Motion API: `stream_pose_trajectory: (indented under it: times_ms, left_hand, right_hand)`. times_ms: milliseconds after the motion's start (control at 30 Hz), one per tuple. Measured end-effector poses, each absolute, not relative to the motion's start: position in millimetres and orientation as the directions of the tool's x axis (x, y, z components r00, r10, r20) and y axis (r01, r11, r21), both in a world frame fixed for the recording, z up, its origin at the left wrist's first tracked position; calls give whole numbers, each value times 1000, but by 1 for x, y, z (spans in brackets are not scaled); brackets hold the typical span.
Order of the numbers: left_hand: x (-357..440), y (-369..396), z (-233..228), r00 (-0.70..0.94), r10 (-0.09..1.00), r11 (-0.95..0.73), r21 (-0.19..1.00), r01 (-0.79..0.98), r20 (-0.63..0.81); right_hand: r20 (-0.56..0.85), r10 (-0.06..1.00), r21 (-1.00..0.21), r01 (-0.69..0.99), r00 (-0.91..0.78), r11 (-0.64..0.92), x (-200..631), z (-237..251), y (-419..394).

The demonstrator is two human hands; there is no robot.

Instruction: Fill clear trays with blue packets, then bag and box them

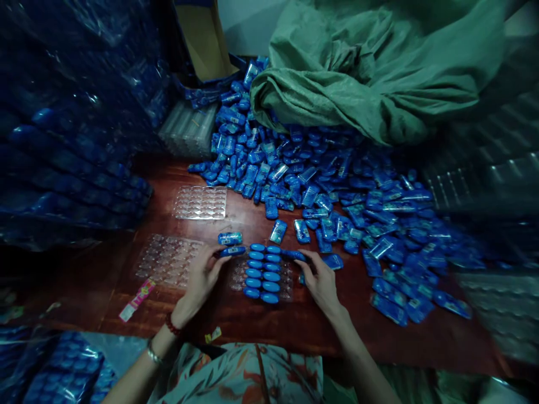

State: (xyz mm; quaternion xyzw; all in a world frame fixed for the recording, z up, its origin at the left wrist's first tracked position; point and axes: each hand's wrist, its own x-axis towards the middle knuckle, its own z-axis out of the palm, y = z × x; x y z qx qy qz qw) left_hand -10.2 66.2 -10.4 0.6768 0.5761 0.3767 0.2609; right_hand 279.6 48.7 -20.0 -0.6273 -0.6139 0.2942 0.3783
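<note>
Head view shows the left hand [202,275] pinching a blue packet [232,251] at the upper left corner of the clear tray [287,283], which lies on the table [252,325] half filled with packets. Right hand [320,279] pinches another packet [293,255] at the tray's upper right corner, with the loose pile [337,185] beyond the tray.

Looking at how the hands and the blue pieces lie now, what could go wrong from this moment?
1. The left hand holds a blue piece at the edge of the clear tray; it might miss its pocket or knock the pieces already seated.
2. The loose pile lies close to the right hand, so pieces could slide onto the tray.
3. The dim light may hide a badly seated piece.
</note>
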Motion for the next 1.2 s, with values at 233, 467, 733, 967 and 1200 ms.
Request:
stream_pose_trajectory:
  times_ms: [233,467,733,967,1200]
  left_hand:
    - [-15,78,-22,513,809,-587,411,697,286]
    - [-11,109,8,755,654,-722,345,600,56]
    - [13,115,23,811,582,-773,269,575,-62]
    - [14,111,18,759,650,-723,283,629,-28]
    - [-22,123,13,370,912,-403,554,728,177]
  right_hand:
    - [156,933,-585,731,-324,352,293,-8,51]
    - [-52,849,-160,843,-526,513,285,27,69]
    - [-171,822,-103,840,-543,533,263,44,80]
    - [-232,823,-191,854,-519,485,266,49,83]
    - [-48,967,-582,794,-251,177,287,37,122]
